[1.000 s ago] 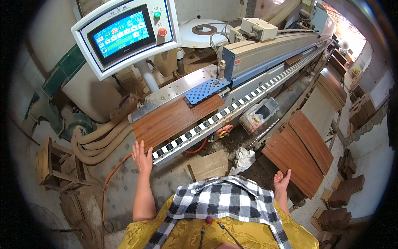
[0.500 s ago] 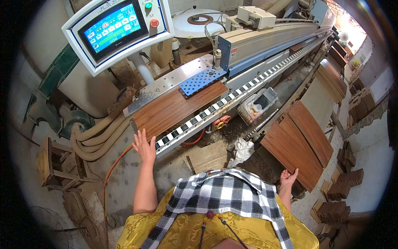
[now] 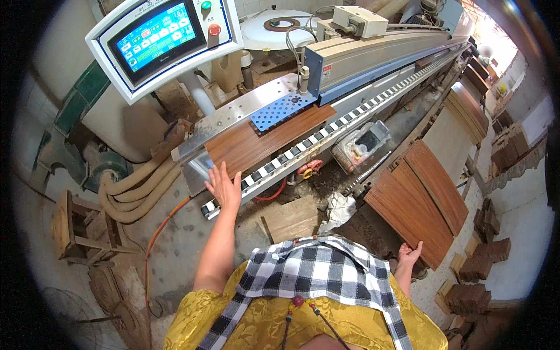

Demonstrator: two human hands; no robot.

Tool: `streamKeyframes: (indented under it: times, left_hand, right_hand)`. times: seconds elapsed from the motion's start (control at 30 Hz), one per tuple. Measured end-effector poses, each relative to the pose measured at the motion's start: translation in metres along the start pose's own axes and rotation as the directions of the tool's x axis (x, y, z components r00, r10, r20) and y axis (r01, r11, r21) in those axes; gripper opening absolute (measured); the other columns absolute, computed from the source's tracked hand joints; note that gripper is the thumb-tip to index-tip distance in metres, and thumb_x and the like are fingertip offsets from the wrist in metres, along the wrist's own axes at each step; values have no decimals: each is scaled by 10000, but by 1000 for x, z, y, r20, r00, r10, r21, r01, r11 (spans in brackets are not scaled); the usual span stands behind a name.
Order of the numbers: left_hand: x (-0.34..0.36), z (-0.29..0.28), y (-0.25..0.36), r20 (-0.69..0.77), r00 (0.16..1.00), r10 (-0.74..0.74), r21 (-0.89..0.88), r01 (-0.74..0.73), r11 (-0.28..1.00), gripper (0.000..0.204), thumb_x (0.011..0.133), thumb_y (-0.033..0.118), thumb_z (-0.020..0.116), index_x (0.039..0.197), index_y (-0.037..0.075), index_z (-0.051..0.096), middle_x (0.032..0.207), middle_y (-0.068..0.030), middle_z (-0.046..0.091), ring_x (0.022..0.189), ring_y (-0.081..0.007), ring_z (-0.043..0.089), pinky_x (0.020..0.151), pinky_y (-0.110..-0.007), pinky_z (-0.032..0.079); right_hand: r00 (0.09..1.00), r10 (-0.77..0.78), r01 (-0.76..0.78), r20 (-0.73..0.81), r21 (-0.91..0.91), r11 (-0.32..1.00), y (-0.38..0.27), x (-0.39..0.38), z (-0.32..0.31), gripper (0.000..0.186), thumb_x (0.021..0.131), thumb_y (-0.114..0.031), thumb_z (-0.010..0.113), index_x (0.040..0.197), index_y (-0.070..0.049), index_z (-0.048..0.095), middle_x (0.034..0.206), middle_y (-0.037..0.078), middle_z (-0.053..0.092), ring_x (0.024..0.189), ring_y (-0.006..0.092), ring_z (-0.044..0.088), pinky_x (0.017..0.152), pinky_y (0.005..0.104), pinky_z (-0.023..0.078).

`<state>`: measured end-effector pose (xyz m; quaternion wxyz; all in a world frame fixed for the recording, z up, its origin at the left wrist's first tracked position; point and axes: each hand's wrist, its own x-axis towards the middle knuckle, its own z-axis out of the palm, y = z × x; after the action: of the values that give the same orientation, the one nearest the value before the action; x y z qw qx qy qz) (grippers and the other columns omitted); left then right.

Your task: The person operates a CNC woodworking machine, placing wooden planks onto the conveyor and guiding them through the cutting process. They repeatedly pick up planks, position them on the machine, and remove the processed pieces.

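My left hand (image 3: 224,188) lies with fingers spread against the near end of a brown wood-grain board (image 3: 262,140). This board rests on the machine's metal bed, partly beneath a blue perforated plate (image 3: 283,112), its right edge beside a black-and-white segmented conveyor track (image 3: 312,140). Down at the right, my right hand (image 3: 409,254) is at the near edge of a reddish-brown board (image 3: 411,210) on a stack. Its thumb stands apart from loosely curled fingers and touches that edge; nothing appears gripped. A second, narrower board (image 3: 437,184) lies beside it.
A control panel (image 3: 157,44) with a lit screen, green button and red button stands at the upper left. Hoses (image 3: 137,201) and a wooden stool (image 3: 87,233) are on the left. A clear bin (image 3: 364,146) and white cloth (image 3: 338,211) sit below the track. Board stacks (image 3: 487,256) line the right.
The board on the machine has slid forward and right, further along the track. My left hand has followed its near end. My right hand has hardly moved.
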<state>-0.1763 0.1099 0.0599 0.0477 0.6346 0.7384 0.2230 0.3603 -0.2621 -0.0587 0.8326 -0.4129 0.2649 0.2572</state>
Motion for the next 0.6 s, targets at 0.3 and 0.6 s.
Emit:
streamKeyframes:
  times: [0.3, 0.6]
  left_hand:
    - [-8, -7, 6, 45, 982, 185, -211, -171, 962, 580, 867, 294, 566, 1370, 89, 365, 1399, -113, 402, 1363, -331, 228, 1101, -524, 90]
    - [-64, -41, 8, 31, 937, 348, -311, -321, 895, 618, 843, 302, 597, 1378, 97, 365, 1433, -133, 349, 1356, -337, 241, 1101, -486, 144]
  right_hand:
    - [954, 96, -43, 286, -186, 982, 11, -57, 15, 215, 789, -190, 712, 946, -93, 603, 843, 31, 644, 702, 157, 585, 657, 310, 493]
    - [756, 414, -134, 507, -499, 856, 85, -105, 103, 191, 823, -166, 670, 960, -58, 593, 794, 23, 621, 623, 121, 570, 563, 239, 489]
